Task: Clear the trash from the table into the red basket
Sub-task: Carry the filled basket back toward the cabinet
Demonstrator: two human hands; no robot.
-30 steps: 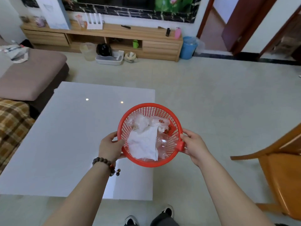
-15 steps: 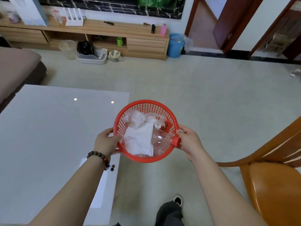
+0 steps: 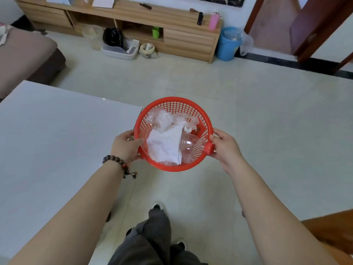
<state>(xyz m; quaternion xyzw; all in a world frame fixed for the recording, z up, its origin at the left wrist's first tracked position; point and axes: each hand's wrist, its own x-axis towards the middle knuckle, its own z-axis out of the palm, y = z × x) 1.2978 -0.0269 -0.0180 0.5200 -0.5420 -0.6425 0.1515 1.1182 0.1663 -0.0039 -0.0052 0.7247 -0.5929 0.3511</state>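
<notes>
I hold the round red basket in both hands over the floor, just right of the white table. My left hand grips its left rim, thumb inside. On the opposite rim, my right hand grips beside the red cap of a clear plastic bottle lying inside. A crumpled white paper and clear plastic wrap also fill the basket. No trash shows on the visible part of the table top.
A wooden TV cabinet runs along the far wall with a blue bin at its right end. A brown sofa sits at left, a wooden chair at lower right. My legs stand on the tiled floor.
The basket has moved right, off the table and over the floor, as I turned and stepped right. Both hands keep the same grip on its rim.
</notes>
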